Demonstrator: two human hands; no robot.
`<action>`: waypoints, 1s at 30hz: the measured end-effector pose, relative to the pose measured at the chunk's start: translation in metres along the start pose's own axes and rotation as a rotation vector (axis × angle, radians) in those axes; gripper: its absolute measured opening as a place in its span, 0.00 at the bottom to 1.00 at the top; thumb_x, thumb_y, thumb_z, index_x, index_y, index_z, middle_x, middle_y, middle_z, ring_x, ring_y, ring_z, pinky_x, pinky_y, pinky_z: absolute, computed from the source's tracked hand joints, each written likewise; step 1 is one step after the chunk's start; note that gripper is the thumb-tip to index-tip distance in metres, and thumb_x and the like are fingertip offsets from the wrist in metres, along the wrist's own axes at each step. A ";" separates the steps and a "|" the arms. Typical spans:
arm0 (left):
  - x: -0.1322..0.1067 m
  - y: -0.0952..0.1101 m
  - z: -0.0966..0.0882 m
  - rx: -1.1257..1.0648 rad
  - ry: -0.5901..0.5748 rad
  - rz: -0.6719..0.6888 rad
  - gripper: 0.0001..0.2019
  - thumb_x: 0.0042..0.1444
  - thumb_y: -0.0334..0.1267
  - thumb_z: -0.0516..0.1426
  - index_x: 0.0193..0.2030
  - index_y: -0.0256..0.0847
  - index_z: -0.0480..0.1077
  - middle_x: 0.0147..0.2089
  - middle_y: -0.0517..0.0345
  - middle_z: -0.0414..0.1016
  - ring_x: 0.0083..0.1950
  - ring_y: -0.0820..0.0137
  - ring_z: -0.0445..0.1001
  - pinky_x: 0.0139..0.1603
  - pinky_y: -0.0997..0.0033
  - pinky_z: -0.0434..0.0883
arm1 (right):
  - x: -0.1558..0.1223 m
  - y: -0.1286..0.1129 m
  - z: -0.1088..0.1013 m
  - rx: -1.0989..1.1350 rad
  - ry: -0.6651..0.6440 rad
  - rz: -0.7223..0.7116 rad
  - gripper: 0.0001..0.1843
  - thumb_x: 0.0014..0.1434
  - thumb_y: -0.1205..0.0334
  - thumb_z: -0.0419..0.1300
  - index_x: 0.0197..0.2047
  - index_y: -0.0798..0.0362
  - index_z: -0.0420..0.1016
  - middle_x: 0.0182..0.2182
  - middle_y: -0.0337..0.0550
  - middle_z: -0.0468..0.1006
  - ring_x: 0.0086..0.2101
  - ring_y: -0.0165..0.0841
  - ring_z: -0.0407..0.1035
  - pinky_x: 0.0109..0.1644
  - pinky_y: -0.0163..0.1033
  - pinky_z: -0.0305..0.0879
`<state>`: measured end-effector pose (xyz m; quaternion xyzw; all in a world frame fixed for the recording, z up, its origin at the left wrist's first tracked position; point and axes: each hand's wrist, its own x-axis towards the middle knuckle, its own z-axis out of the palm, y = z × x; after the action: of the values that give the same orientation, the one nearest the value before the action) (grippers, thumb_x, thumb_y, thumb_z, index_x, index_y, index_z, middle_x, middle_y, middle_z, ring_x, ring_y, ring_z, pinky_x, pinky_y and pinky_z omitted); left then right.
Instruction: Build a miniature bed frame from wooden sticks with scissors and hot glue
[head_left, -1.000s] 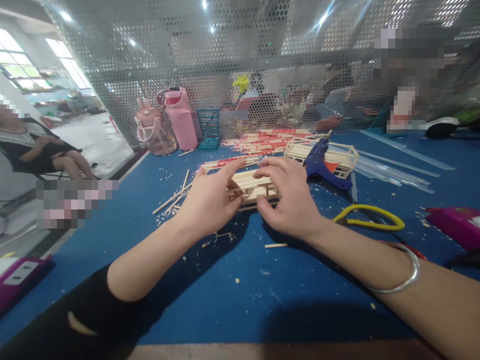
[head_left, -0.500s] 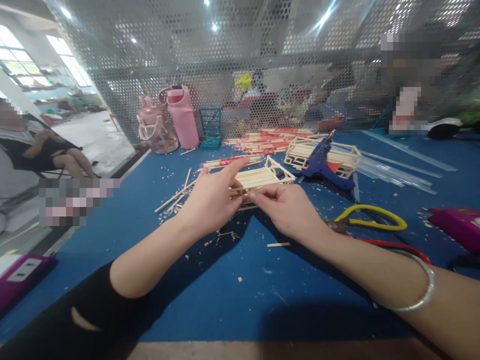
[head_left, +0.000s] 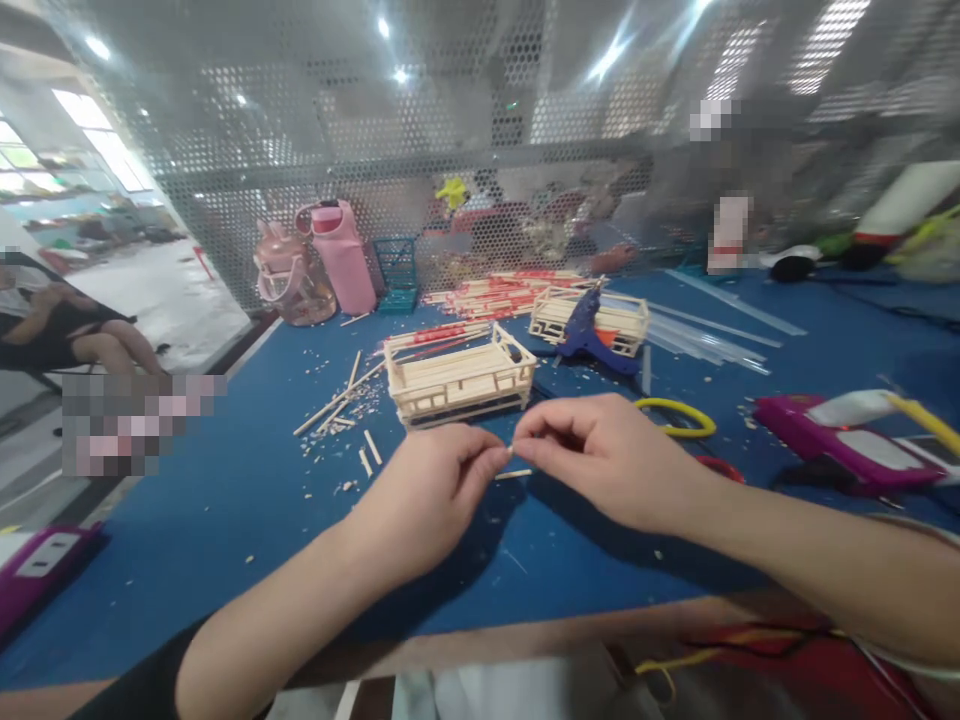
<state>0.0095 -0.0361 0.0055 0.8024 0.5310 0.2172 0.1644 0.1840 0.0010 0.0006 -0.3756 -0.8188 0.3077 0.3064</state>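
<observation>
My left hand (head_left: 427, 490) is closed in a pinch, and its fingertips meet those of my right hand (head_left: 611, 460), which is pinched too. A tiny pale piece (head_left: 511, 450), like a bit of wooden stick, shows between them; most of it is hidden by the fingers. Just beyond my hands stands a small bed-like frame (head_left: 461, 378) built of thin wooden sticks, untouched. A short stick (head_left: 514, 474) lies on the blue tabletop (head_left: 300, 560) under my fingers. Yellow-handled scissors (head_left: 694, 415) are partly covered by my right hand.
A blue glue gun (head_left: 589, 340) rests against a second stick frame (head_left: 634, 315). Behind are red-marked sticks (head_left: 510, 293), clear glue sticks (head_left: 705, 340), a pink bottle (head_left: 345, 260) and a teal stand (head_left: 396, 275). A purple device (head_left: 832, 440) lies at right. A person (head_left: 82, 330) sits at left.
Both hands have come off the stick frame and moved nearer to me, now pinching a tiny piece together. The frame stands alone on the table. The camera view has shifted.
</observation>
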 end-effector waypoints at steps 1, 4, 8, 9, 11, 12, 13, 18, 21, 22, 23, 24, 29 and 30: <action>0.002 0.003 0.006 -0.046 -0.065 0.019 0.15 0.62 0.40 0.47 0.29 0.40 0.71 0.29 0.59 0.74 0.29 0.71 0.69 0.30 0.73 0.62 | -0.010 0.002 0.000 -0.020 0.027 -0.009 0.10 0.56 0.62 0.56 0.25 0.54 0.73 0.16 0.33 0.65 0.19 0.24 0.56 0.21 0.30 0.52; 0.010 0.009 0.020 -0.088 -0.173 0.093 0.16 0.62 0.40 0.47 0.26 0.40 0.69 0.26 0.60 0.71 0.27 0.73 0.65 0.29 0.73 0.59 | -0.033 0.013 0.001 -0.065 0.082 -0.007 0.11 0.57 0.62 0.54 0.25 0.53 0.74 0.19 0.35 0.71 0.22 0.27 0.63 0.24 0.32 0.58; 0.020 0.010 0.031 -0.187 -0.218 0.105 0.15 0.60 0.40 0.49 0.25 0.39 0.68 0.24 0.61 0.67 0.26 0.73 0.62 0.28 0.74 0.58 | -0.050 0.038 -0.012 -0.241 0.126 -0.009 0.12 0.59 0.60 0.53 0.37 0.53 0.76 0.30 0.42 0.80 0.31 0.33 0.73 0.34 0.37 0.68; 0.022 0.008 0.033 -0.243 -0.198 0.073 0.15 0.59 0.41 0.49 0.25 0.39 0.68 0.23 0.61 0.66 0.26 0.74 0.61 0.27 0.74 0.57 | -0.053 0.047 -0.019 -0.350 0.154 -0.017 0.14 0.59 0.59 0.54 0.44 0.54 0.75 0.36 0.47 0.80 0.36 0.37 0.74 0.38 0.41 0.70; 0.023 0.004 0.038 -0.396 -0.149 -0.028 0.15 0.59 0.43 0.49 0.25 0.39 0.66 0.22 0.63 0.62 0.24 0.75 0.58 0.24 0.75 0.56 | -0.057 0.065 -0.034 -0.607 0.192 -0.031 0.25 0.55 0.57 0.58 0.55 0.56 0.69 0.47 0.56 0.77 0.46 0.45 0.72 0.46 0.50 0.70; 0.023 0.001 0.040 -0.490 -0.138 -0.081 0.15 0.58 0.44 0.49 0.26 0.40 0.65 0.21 0.64 0.60 0.23 0.75 0.57 0.23 0.76 0.55 | -0.059 0.073 -0.042 -0.687 0.158 -0.022 0.28 0.53 0.58 0.59 0.57 0.57 0.67 0.49 0.58 0.75 0.48 0.46 0.71 0.48 0.51 0.69; 0.023 -0.001 0.043 -0.590 -0.139 -0.129 0.14 0.58 0.45 0.49 0.26 0.40 0.64 0.21 0.65 0.59 0.22 0.76 0.55 0.21 0.77 0.54 | -0.060 0.079 -0.048 -0.735 0.114 -0.015 0.30 0.52 0.58 0.60 0.59 0.56 0.66 0.52 0.57 0.74 0.49 0.47 0.70 0.49 0.52 0.69; 0.020 -0.003 0.047 -0.976 -0.206 -0.262 0.13 0.56 0.44 0.50 0.25 0.40 0.58 0.20 0.67 0.54 0.20 0.79 0.51 0.19 0.80 0.49 | -0.050 0.092 -0.069 -0.795 -0.121 0.060 0.36 0.50 0.51 0.62 0.61 0.54 0.65 0.52 0.56 0.73 0.49 0.48 0.70 0.48 0.52 0.69; 0.018 -0.001 0.044 -1.092 -0.204 -0.306 0.12 0.56 0.42 0.50 0.24 0.40 0.56 0.20 0.68 0.52 0.19 0.81 0.49 0.18 0.81 0.46 | -0.042 0.094 -0.077 -0.770 -0.196 -0.003 0.31 0.50 0.59 0.59 0.59 0.50 0.67 0.48 0.52 0.77 0.45 0.45 0.73 0.44 0.48 0.70; 0.018 0.000 0.043 -1.112 -0.197 -0.319 0.12 0.55 0.42 0.50 0.24 0.40 0.56 0.20 0.68 0.51 0.19 0.81 0.49 0.18 0.81 0.45 | -0.040 0.095 -0.079 -0.760 -0.213 -0.030 0.32 0.49 0.64 0.58 0.59 0.49 0.67 0.47 0.50 0.78 0.44 0.43 0.74 0.43 0.45 0.71; 0.018 0.000 0.042 -1.119 -0.190 -0.328 0.12 0.55 0.41 0.50 0.23 0.40 0.56 0.20 0.68 0.51 0.19 0.81 0.48 0.18 0.81 0.44 | -0.039 0.096 -0.080 -0.757 -0.226 -0.048 0.34 0.46 0.68 0.57 0.59 0.48 0.68 0.45 0.49 0.78 0.42 0.41 0.75 0.41 0.43 0.71; 0.017 0.001 0.042 -1.120 -0.177 -0.331 0.13 0.55 0.41 0.51 0.23 0.40 0.56 0.20 0.68 0.50 0.19 0.81 0.48 0.18 0.81 0.44 | -0.039 0.096 -0.080 -0.765 -0.228 -0.055 0.36 0.43 0.70 0.56 0.58 0.48 0.68 0.44 0.48 0.79 0.41 0.40 0.75 0.38 0.41 0.71; 0.017 -0.001 0.041 -1.079 -0.047 -0.258 0.13 0.57 0.44 0.51 0.25 0.39 0.60 0.18 0.68 0.52 0.18 0.80 0.49 0.18 0.80 0.48 | -0.052 0.084 -0.074 -0.778 -0.042 0.029 0.23 0.43 0.65 0.59 0.46 0.49 0.76 0.32 0.45 0.81 0.28 0.40 0.75 0.26 0.41 0.67; 0.017 -0.001 0.042 -1.066 -0.013 -0.235 0.13 0.57 0.45 0.51 0.27 0.39 0.62 0.18 0.69 0.53 0.19 0.80 0.50 0.18 0.80 0.49 | -0.058 0.079 -0.072 -0.737 0.027 0.053 0.18 0.45 0.62 0.59 0.42 0.49 0.76 0.28 0.44 0.81 0.24 0.39 0.73 0.22 0.40 0.65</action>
<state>0.0361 -0.0214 -0.0280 0.5445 0.4325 0.4315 0.5747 0.3007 0.0162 -0.0285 -0.4857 -0.8606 -0.0050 0.1532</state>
